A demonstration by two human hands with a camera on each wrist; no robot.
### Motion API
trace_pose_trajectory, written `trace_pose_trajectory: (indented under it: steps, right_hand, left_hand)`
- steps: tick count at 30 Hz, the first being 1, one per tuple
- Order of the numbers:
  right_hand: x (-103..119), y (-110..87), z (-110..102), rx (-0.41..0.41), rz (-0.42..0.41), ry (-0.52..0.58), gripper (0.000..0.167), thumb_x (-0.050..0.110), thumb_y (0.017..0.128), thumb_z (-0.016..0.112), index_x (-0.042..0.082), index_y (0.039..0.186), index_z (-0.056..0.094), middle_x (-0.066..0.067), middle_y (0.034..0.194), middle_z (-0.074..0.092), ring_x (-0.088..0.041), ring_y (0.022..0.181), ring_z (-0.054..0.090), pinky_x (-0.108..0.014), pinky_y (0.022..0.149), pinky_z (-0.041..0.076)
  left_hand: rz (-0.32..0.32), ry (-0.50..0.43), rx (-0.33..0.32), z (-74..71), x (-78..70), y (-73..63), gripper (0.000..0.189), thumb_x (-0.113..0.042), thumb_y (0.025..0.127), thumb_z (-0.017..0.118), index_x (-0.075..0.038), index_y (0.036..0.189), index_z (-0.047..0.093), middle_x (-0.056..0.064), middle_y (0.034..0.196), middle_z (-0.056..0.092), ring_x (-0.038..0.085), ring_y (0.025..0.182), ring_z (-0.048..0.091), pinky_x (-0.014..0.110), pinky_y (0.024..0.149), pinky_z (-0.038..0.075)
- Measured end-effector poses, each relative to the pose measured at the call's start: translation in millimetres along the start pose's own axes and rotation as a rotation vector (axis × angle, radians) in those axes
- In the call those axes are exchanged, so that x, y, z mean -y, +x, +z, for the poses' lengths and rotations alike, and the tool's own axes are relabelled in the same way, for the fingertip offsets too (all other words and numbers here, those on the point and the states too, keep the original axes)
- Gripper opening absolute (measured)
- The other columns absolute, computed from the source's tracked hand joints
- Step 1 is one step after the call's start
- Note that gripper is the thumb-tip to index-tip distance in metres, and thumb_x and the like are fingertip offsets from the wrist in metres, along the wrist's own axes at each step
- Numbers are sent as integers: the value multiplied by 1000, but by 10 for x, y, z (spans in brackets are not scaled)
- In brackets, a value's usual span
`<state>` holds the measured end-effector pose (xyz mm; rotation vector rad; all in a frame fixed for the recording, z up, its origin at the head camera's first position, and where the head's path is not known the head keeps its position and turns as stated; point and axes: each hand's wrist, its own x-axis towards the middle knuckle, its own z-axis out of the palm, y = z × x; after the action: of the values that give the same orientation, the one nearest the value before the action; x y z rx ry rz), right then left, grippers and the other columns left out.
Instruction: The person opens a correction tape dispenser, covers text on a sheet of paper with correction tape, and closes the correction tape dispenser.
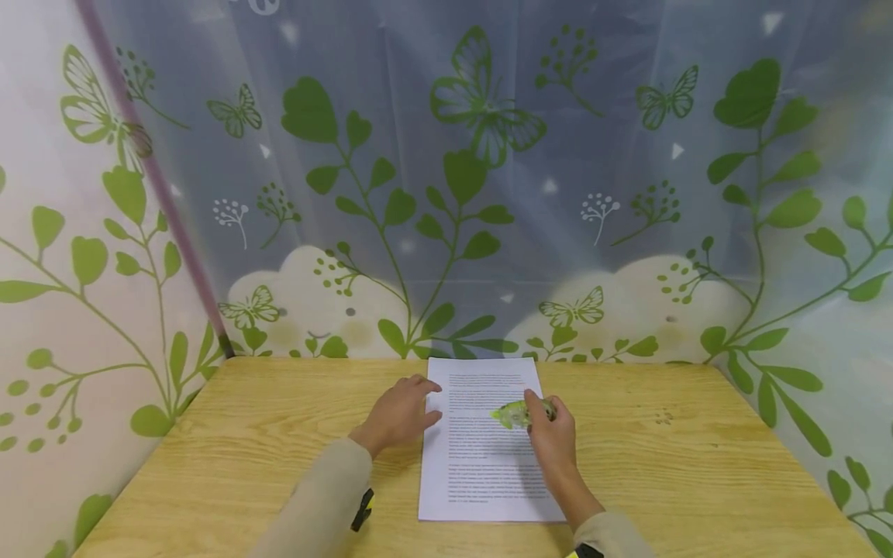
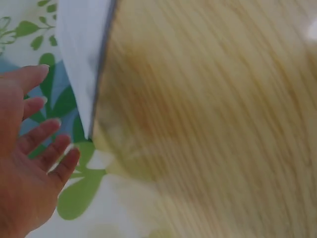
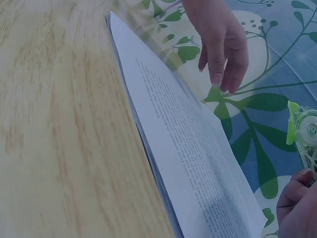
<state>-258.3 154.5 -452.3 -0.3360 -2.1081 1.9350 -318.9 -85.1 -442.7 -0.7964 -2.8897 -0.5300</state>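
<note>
A stack of white printed sheets (image 1: 436, 465) lies flat about midway between the worktop's left and right edges, its top reaching the far edge; dense dark paragraphs fill the uppermost page. Above that text, the right hand (image 1: 553, 434) grips a see-through green tape dispenser (image 1: 515, 414), a round reel inside, its bright tip pointing toward the worktop's left edge. The left hand (image 1: 401, 411) is at the sheets' left margin.

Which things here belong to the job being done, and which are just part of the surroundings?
Part of the job:
- correction tape dispenser, held in the right hand
- stack of printed pages, with the left hand at its left edge

Just surroundings:
- wood-grain table, under the pages
- butterfly-and-leaf backdrop, behind the table
</note>
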Motion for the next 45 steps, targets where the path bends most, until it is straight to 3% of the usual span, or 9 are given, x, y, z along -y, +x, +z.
trace_pose_trajectory:
  steps: [5, 11, 18, 23, 29, 32, 35, 40, 45]
  right_hand:
    - [-18, -1, -17, -10, 4, -5, 42, 44, 95, 55, 7, 79, 41, 1, 66, 41, -13, 58, 41, -24, 55, 38]
    - [-43, 5, -28, -23, 22, -29, 43, 46, 94, 54, 7, 82, 43, 1, 68, 43, -13, 60, 42, -24, 56, 39]
    - [-87, 2, -47, -19, 49, -19, 43, 47, 94, 54, 6, 85, 45, 0, 69, 42, -13, 59, 40, -23, 55, 37]
    - [-103, 12, -28, -43, 47, -9, 44, 48, 92, 59, 5, 89, 48, 1, 71, 43, -13, 63, 41, -23, 57, 38]
    - [-115, 25, -33, -93, 58, 12, 50, 50, 87, 65, 5, 104, 54, 1, 70, 47, -11, 59, 43, -23, 53, 38]
    - [-112, 35, -27, -105, 101, 59, 55, 55, 83, 67, 8, 107, 53, 3, 68, 46, -9, 55, 41, -22, 50, 39]
    - [-89, 41, -5, -94, 138, 121, 54, 58, 84, 63, 8, 100, 51, 2, 70, 44, -9, 58, 41, -22, 53, 40]
    - [-36, 69, 63, -75, 168, 211, 53, 59, 89, 55, 7, 100, 49, -3, 83, 53, -8, 62, 54, -20, 53, 42]
    - [-49, 158, 188, -80, 158, 210, 57, 57, 85, 62, 6, 107, 50, -6, 86, 59, -8, 57, 59, -20, 46, 41]
  left_hand:
    - [-42, 144, 61, 64, 78, -11, 55, -41, 94, 57, -13, 140, 48, 13, 144, 42, 38, 129, 39, 53, 100, 35]
    - [-77, 199, 105, 159, 187, 7, 58, -49, 97, 47, -19, 146, 40, 14, 151, 32, 41, 136, 26, 56, 107, 22]
    - [-5, 152, 165, 181, 252, 37, 57, -47, 100, 41, -18, 148, 37, 15, 153, 28, 41, 138, 22, 55, 109, 16]
    - [43, 193, 229, 172, 247, 57, 55, -44, 101, 39, -18, 150, 34, 12, 154, 27, 38, 139, 21, 55, 110, 17]
    - [48, 157, 306, 142, 240, 30, 55, -44, 102, 34, -19, 151, 31, 10, 156, 23, 37, 141, 19, 55, 109, 17]
    - [53, 123, 310, 135, 249, 8, 55, -44, 103, 33, -18, 151, 30, 11, 156, 21, 37, 141, 16, 56, 110, 14]
    - [59, 110, 313, 126, 263, -11, 55, -44, 103, 31, -18, 152, 28, 11, 157, 19, 37, 142, 14, 56, 110, 12]
    - [70, 89, 323, 124, 284, -9, 55, -43, 104, 30, -17, 152, 26, 12, 158, 16, 38, 142, 11, 56, 110, 9]
    - [76, 61, 329, 214, 351, 8, 63, -52, 101, 31, -19, 154, 22, 11, 159, 11, 38, 143, 5, 57, 110, 4]
